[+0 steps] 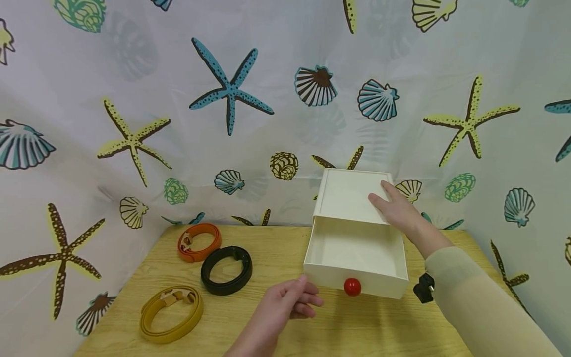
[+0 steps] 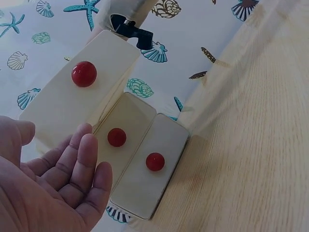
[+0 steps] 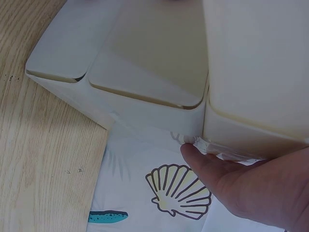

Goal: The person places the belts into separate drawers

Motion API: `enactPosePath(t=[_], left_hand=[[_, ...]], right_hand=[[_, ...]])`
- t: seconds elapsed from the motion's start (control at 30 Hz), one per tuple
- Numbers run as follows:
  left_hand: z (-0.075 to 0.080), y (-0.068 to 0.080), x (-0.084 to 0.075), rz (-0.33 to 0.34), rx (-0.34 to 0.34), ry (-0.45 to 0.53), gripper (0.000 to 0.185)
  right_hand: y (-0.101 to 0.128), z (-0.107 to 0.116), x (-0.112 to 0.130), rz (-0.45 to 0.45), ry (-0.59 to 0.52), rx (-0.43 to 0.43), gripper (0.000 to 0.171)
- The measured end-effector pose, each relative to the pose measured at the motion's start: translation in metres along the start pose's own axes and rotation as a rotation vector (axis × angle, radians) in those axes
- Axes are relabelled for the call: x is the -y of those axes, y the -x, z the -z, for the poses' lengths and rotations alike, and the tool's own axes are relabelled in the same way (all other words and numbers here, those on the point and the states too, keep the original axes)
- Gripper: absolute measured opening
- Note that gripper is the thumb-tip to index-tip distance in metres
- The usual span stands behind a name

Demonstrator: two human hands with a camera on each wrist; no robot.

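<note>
Counted three coiled belts on the wooden table (image 1: 285, 248): orange belt (image 1: 199, 241), black belt (image 1: 226, 269), mustard belt (image 1: 171, 313). Noted cream drawer cabinet (image 1: 352, 196) at the table's back right, top drawer (image 1: 357, 260) pulled out, three red knobs (image 2: 84, 74) in all. Found right hand (image 1: 397, 208) lying flat-fingered on the cabinet top, left hand (image 1: 285, 305) relaxed, empty, just beside the drawer front.

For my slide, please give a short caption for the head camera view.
Right hand rests on a white drawer unit, top drawer open; left hand open near its red knob.

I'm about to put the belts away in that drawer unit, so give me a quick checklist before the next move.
1. Top drawer pulled out: ok.
2. Drawer inside bare: ok.
3. Right hand steadying the cabinet top: ok.
4. Left hand free, holding nothing: ok.
5. Black belt, orange belt and yellow belt coiled on the table: ok.
6. Belts fit the drawer: cannot tell.
</note>
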State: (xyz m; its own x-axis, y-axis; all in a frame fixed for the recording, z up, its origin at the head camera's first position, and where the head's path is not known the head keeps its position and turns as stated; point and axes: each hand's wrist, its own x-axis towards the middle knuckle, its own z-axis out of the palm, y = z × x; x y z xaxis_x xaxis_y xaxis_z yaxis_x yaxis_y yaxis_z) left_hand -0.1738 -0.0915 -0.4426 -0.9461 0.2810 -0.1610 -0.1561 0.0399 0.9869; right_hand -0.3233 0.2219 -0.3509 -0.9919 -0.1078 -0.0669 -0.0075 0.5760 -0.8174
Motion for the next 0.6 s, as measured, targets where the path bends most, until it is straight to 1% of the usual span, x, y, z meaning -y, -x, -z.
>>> enactPosePath(t=[0.23, 0.4, 0.6], left_hand=[[0.008, 0.001, -0.002, -0.010, -0.011, -0.002, 0.060], [0.014, 0.000, -0.002, -0.031, -0.026, -0.028, 0.063], [0.020, -0.004, 0.001, -0.067, -0.061, -0.076, 0.059]], right_hand=[[-0.001, 0.000, 0.000, 0.006, 0.002, -0.005, 0.084], [-0.002, 0.000, 0.000, 0.006, 0.002, -0.005, 0.085], [-0.002, 0.000, -0.001, 0.004, 0.003, -0.004, 0.085]])
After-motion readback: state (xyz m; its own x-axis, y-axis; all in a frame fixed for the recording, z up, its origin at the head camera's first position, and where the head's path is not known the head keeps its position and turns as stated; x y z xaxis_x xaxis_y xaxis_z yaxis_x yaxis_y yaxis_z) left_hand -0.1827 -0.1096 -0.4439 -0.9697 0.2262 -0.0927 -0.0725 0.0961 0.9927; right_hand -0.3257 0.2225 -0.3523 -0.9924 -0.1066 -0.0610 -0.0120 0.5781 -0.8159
